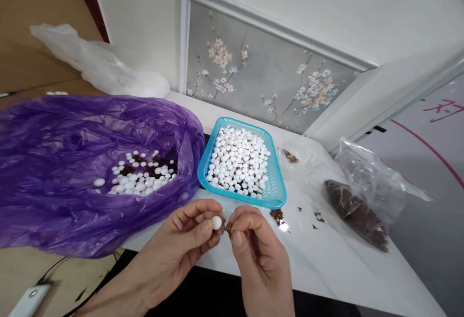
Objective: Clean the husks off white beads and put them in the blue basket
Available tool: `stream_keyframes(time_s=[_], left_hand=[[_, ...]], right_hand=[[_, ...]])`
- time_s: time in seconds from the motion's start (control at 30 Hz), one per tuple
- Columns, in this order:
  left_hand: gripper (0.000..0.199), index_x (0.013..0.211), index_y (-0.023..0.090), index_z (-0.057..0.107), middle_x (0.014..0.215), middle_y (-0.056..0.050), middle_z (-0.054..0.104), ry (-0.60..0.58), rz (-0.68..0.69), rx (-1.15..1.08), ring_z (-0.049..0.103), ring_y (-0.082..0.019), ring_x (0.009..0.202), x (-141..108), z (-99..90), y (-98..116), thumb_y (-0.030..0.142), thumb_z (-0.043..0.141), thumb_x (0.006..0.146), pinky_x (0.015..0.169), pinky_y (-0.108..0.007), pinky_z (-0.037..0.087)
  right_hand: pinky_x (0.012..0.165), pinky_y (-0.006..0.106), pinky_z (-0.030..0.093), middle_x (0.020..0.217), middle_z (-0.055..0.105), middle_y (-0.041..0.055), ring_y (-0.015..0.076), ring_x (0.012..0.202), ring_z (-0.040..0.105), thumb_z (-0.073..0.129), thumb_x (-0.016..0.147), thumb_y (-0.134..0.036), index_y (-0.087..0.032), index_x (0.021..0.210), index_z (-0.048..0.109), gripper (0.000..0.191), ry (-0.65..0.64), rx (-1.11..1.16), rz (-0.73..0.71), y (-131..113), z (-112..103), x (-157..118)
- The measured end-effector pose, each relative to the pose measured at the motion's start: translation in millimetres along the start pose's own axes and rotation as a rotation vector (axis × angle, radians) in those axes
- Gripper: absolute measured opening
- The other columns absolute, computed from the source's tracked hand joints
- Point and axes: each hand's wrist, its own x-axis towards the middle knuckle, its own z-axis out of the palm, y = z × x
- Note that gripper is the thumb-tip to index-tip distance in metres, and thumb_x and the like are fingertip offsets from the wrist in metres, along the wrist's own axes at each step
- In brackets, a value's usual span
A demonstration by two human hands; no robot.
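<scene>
My left hand pinches a small white ball between thumb and fingers. Close beside it, my right hand has thumb and forefinger pressed together near the ball; a tiny dark bit seems to show at the tips, too small to name. Just beyond both hands stands a blue plastic basket filled with similar white balls, with some brown bits among them. To the left, an open purple plastic bag holds more white balls and brown bits.
A small pile of reddish-brown pieces lies on the white table right of the basket. Farther right are a clear bag of brown material and a small clear bag. A framed flower picture stands behind.
</scene>
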Motion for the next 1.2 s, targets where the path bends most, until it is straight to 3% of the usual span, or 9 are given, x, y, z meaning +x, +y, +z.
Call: stream_keyframes(time_s=[0.13,0.47,0.87,1.2], left_hand=[[0.006,0.078,0.019,0.074,0.077,0.002,0.066,-0.051,0.036,0.030,0.058,-0.005,0.068,1.5,1.6,-0.1,0.020,0.078,0.074,0.070,-0.014,0.050],[0.017,0.079,0.020,0.077,0.073,0.001,0.070,0.011,0.012,-0.003,0.060,-0.007,0.064,4.0,5.5,-0.5,0.026,0.085,0.065,0.068,-0.015,0.052],[0.015,0.072,0.024,0.078,0.080,-0.001,0.074,0.081,0.156,0.153,0.062,-0.013,0.079,2.0,5.6,-4.4,0.029,0.086,0.060,0.075,-0.019,0.051],[0.008,0.070,0.028,0.078,0.086,0.001,0.075,0.056,0.228,0.174,0.064,-0.014,0.088,0.6,9.7,-9.3,0.027,0.084,0.064,0.081,-0.018,0.049]], right_hand=[[0.069,0.026,0.045,0.082,0.050,0.0003,0.0144,0.078,0.051,0.050,0.093,-0.022,-0.022,0.079,0.055,0.014,-0.009,-0.011,0.001,0.2,0.8,-0.3],[0.074,0.027,0.046,0.089,0.052,0.0018,0.0156,0.085,0.053,0.051,0.093,-0.019,-0.023,0.082,0.056,0.013,0.007,-0.088,-0.028,0.1,2.3,-0.7],[0.074,0.028,0.047,0.087,0.050,0.0026,0.0169,0.083,0.053,0.049,0.094,-0.021,-0.024,0.083,0.055,0.013,0.042,-0.164,-0.057,3.3,4.6,-4.6],[0.077,0.028,0.046,0.087,0.051,0.0016,0.0162,0.084,0.053,0.049,0.093,-0.018,-0.024,0.083,0.055,0.013,0.053,-0.133,-0.073,7.7,7.6,-3.7]])
